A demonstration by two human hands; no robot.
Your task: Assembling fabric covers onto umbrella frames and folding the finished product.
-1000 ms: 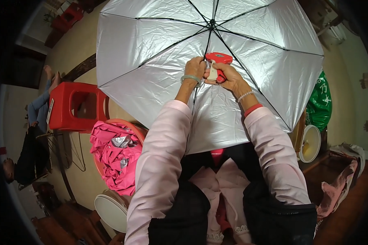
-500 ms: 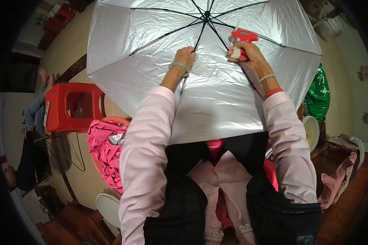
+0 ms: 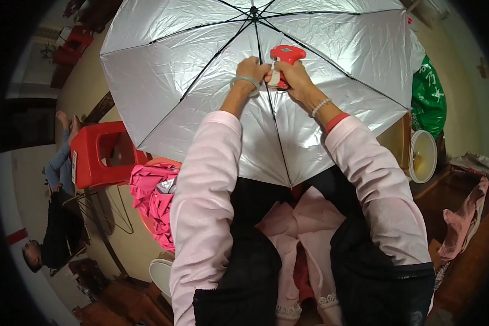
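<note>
An open umbrella (image 3: 163, 81) with a silver inner side lies spread before me, its black ribs meeting at a dark hub (image 3: 254, 14) near the top of the head view. My left hand (image 3: 250, 71), a bangle at its wrist, is closed at a rib (image 3: 277, 133) running down toward my lap. It seems to pinch the rib and cloth, though the fingertips are partly hidden. Close beside it, my right hand (image 3: 294, 77) grips a red and white tagging gun (image 3: 288, 52). The gun's front end is at the same rib, near the left fingers.
Left of the umbrella stand a red plastic stool (image 3: 95, 157) and a basin of bright pink cloth (image 3: 152, 201). At right are a green bag (image 3: 429, 98) and a white tub (image 3: 422, 157). Another person (image 3: 62, 217) reclines at far left.
The umbrella has turned and shifted, so a different rib lies between my hands. My right hand has brought the tagging gun leftward, close to my left hand.
</note>
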